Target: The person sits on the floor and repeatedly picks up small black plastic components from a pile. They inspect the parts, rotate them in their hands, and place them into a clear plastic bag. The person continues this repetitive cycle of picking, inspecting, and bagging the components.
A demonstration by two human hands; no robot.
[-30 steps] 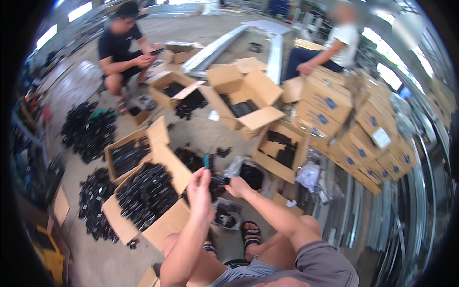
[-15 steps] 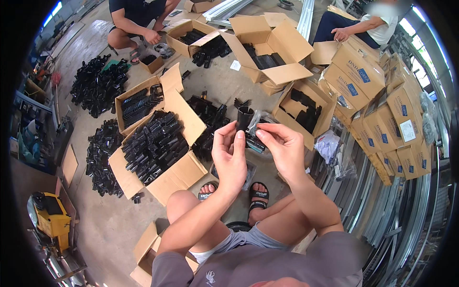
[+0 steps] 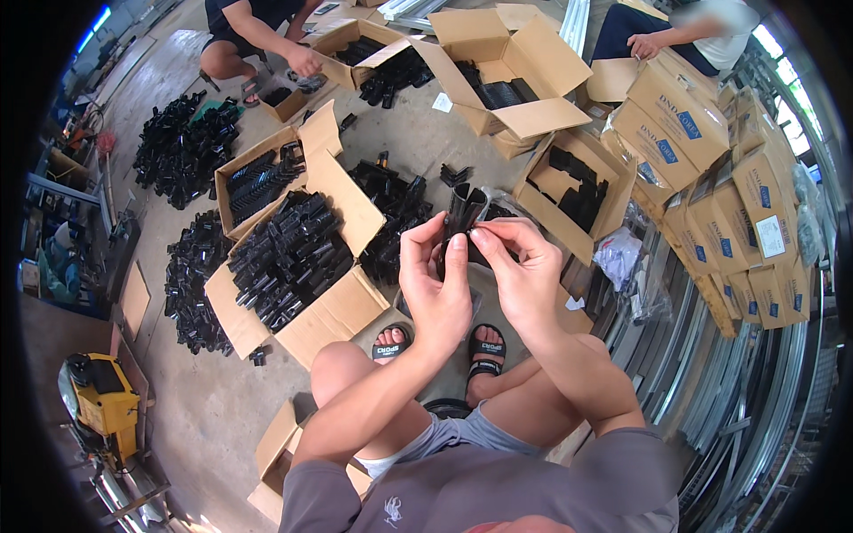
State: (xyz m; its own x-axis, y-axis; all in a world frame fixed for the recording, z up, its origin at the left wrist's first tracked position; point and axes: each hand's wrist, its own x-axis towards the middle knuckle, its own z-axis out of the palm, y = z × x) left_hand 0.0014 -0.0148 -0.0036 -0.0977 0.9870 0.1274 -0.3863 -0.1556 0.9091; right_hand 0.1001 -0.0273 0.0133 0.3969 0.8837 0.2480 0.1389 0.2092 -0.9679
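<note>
My left hand (image 3: pixel 435 271) grips a black plastic tube-shaped fitting (image 3: pixel 465 206) between thumb and fingers, its split, open end pointing up. Against the fitting's right side, my right hand (image 3: pixel 526 266) has its thumb and forefinger pinched together; anything small between them is hidden. Just beyond the fitting, another black angled piece (image 3: pixel 456 174) lies on the floor. Loose black fittings (image 3: pixel 386 200) are heaped to the left of my hands. An open carton (image 3: pixel 324 315) filled with similar black fittings stands nearer on that side.
More black fittings lie in piles (image 3: pixel 187 147) at the left. Open cartons (image 3: pixel 569 75) hold black parts farther off. Closed cartons (image 3: pixel 666 133) are stacked at right, above long metal profiles (image 3: pixel 702 391). Two people sit beyond; one person's hand (image 3: pixel 305 60) reaches near a small box.
My right hand has come left, its fingertips now touching the fitting. The fitting has tipped slightly and moved a little right with my left hand. The far-left person's hand has shifted right.
</note>
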